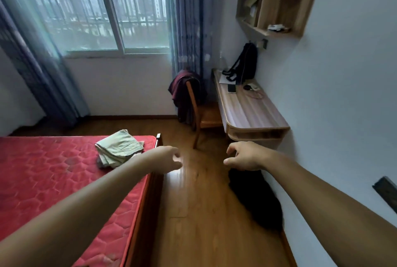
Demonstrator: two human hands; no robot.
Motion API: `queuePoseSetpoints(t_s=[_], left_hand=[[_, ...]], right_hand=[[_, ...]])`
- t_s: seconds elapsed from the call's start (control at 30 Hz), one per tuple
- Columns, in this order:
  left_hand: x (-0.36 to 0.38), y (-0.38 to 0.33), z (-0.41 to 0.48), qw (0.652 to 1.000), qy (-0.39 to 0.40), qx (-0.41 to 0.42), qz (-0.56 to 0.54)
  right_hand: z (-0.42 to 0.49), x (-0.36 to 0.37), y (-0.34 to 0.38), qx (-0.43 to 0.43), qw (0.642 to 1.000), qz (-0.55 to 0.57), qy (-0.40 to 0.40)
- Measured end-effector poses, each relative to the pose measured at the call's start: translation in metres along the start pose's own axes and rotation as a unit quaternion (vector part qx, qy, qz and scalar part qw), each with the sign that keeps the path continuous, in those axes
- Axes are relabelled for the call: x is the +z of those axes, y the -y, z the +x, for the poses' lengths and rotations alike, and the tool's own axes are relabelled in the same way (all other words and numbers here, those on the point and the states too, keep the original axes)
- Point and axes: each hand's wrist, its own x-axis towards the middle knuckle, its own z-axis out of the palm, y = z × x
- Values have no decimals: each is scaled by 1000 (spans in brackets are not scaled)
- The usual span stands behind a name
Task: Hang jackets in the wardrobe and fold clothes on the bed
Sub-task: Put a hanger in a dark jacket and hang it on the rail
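- Both forearms are stretching forward from the bottom corners of the view, bare and carrying nothing.
- Left hand [169, 158] is hanging over the bed's [43, 170] edge with its fingers loosely curled and slightly blurred; it is gripping nothing.
- Right hand [245, 157] is hovering palm down, fingers relaxed and thumb apart, holding nothing. It is sitting just above the black garment [255, 200] in the view, and I cannot tell whether it is touching the cloth.
- That black garment is lying in a heap on the floor [193, 202] against the wall. It is looking soft and limp, probably light to middling, so it is likely to sag and trail if lifted by one point. Taking it at the collar or both shoulders is looking like the better hold.
- Maroon jacket [181, 92] is draping over the chair [206, 114] back near the bench [249, 112], well apart from both hands. It is also looking soft; lifting it by the shoulders should be keeping its shape for a hanger.
- Folded clothes [119, 148], pale green, are resting in a loose stack near the bed's corner, beside the left wrist. A stack like this is likely to slide apart, so supporting it from underneath is seeming wise.
- No wardrobe is showing.
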Motion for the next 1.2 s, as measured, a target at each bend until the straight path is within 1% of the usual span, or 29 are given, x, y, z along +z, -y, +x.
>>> queuePoseSetpoints(t_s=[0.13,0.23,0.43,0.63,0.9,1.0,1.2], left_hand=[[-14,-8,49,999,-4,-48,-25],[-22,-6,82,996,-2,-73,-48],[-38,27,170,994,-1,-96,-53],[-68,86,287,994,7,-86,-68],[-140,159,415,996,13,-66,-56],[-153,177,455,997,29,-57,-52],[-171,196,540,996,49,-49,-59]], right_hand=[[62,-44,-18,-38,999,-36,5],[101,-62,-18,-65,996,-54,26],[200,-81,-11,-89,993,-71,36],[324,-102,6,-70,994,-78,40],[476,-145,38,-28,998,-39,30],[519,-151,42,-12,998,-35,53],[614,-172,35,-6,998,-34,57]])
